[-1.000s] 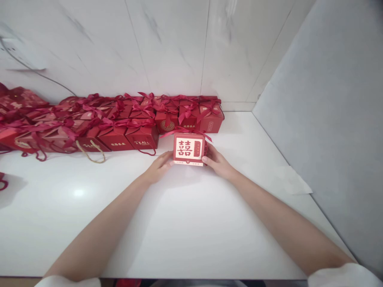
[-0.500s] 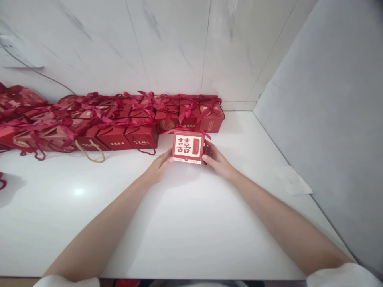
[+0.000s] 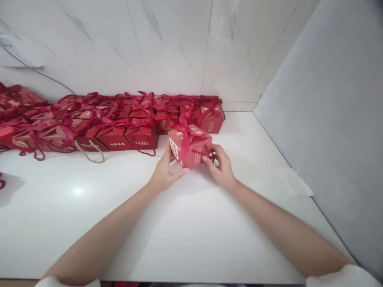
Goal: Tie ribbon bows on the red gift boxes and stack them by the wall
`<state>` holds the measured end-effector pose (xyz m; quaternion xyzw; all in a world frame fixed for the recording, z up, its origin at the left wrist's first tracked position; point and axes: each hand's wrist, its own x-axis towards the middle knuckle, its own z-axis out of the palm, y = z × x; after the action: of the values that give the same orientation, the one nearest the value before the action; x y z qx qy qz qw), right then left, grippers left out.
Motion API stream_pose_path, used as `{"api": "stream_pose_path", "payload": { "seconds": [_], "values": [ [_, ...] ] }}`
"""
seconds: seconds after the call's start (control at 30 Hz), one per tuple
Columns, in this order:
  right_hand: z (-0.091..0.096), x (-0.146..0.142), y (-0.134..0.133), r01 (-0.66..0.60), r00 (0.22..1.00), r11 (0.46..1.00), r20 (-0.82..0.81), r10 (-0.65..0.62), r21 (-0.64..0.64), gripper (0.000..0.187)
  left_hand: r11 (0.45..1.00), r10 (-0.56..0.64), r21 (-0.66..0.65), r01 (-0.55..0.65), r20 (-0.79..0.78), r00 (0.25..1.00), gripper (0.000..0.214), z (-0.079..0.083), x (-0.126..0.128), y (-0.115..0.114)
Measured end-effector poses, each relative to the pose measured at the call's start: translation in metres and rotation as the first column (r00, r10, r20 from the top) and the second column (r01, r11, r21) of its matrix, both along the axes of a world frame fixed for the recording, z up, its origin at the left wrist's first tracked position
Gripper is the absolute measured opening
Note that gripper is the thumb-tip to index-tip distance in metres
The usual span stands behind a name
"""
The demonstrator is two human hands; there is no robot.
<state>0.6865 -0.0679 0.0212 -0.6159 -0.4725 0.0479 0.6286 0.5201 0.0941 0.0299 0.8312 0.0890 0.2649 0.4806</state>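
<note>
Red card, by the look of it, makes up the box [image 3: 194, 148] between my two hands, just in front of the other boxes [image 3: 112, 139]; I cannot tell whether its base touches the white counter [image 3: 185, 231]. It sits at an angle, one lower corner pointing toward me, the white panel [image 3: 174, 149] facing left and the face with the cord [image 3: 199, 152] turned more to the right. Both hands grip it: my left hand [image 3: 164, 171] has its fingers along the left side and its thumb near the front lower corner, while my right hand [image 3: 221, 166] closes thumb and fingers about the right side, by the cord.

To handle it well, I'd judge that light, even pressure low on the sides is best, since thin walls would probably dent under a hard pinch. Both hands should work together, so the box doesn't twist or tip. The bow [image 3: 189, 134] on top looks easy to crush, so fingers belong below it. The cord beside my right thumb could snag; I'd let it hang free.
</note>
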Motion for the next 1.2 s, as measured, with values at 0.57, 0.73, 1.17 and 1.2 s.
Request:
{"api": "stream_pose_path", "payload": {
  "seconds": [0.57, 0.73, 1.17, 1.2],
  "values": [
    [0.014, 0.004, -0.005, -0.602, 0.756, 0.797, -0.352, 0.553, -0.042, 0.079, 0.938, -0.145, -0.294, 0.182, 0.143, 0.979, 0.079, 0.001, 0.005, 0.003],
    [0.019, 0.006, -0.003, -0.634, 0.723, 0.772, -0.382, 0.576, -0.035, 0.084, 0.979, -0.097, -0.160, 0.125, 0.171, 0.980, 0.068, 0.002, 0.005, 0.002],
    [0.005, 0.008, 0.004, -0.415, 0.857, 0.907, -0.363, 0.366, -0.066, 0.088, 0.982, 0.076, 0.174, -0.071, -0.026, 0.997, 0.065, 0.007, -0.004, -0.009],
    [0.004, 0.008, 0.005, -0.403, 0.863, 0.912, -0.361, 0.354, -0.069, 0.089, 0.981, 0.092, 0.178, -0.083, -0.040, 0.995, 0.070, 0.009, -0.004, -0.014]
  ]
}}
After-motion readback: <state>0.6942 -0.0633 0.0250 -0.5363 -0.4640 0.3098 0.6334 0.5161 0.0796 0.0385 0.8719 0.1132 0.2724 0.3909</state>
